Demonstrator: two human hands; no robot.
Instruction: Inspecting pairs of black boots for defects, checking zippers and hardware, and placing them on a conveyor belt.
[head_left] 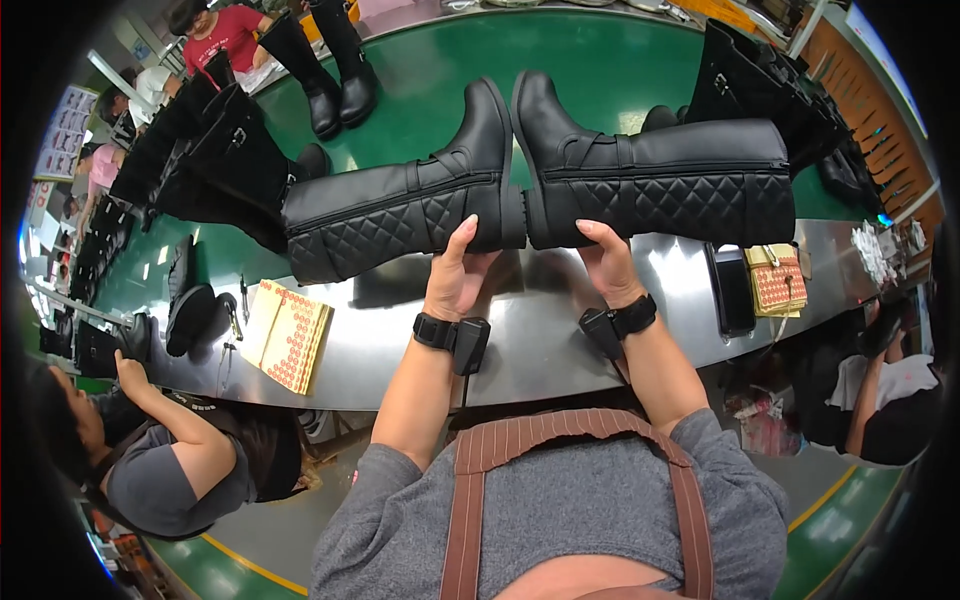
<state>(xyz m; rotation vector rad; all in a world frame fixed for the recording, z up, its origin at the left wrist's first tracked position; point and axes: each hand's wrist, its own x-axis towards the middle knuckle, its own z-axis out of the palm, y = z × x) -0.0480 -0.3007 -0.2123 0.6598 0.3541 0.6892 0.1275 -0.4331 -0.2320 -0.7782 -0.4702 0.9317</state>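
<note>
Two tall black boots with quilted shafts and side zips lie sideways above the metal edge of the table, their soles facing each other. My left hand (459,278) grips the left boot (410,205) near its heel, thumb on the side and the other fingers underneath, mostly hidden. Likewise my right hand (609,265) holds the right boot (670,185) by the heel. The two heels meet or nearly meet in the middle, toes pointing away from me. The left boot's shaft stretches leftward and the right boot's shaft rightward.
Black boots stand at the left (225,165), far left (345,75) and right (750,85) of the green table (430,65). A label stack (285,335), scissors (232,315), a dark tray-like object (732,290) and a tied bundle (777,280) lie along the metal edge. Co-workers are on both sides.
</note>
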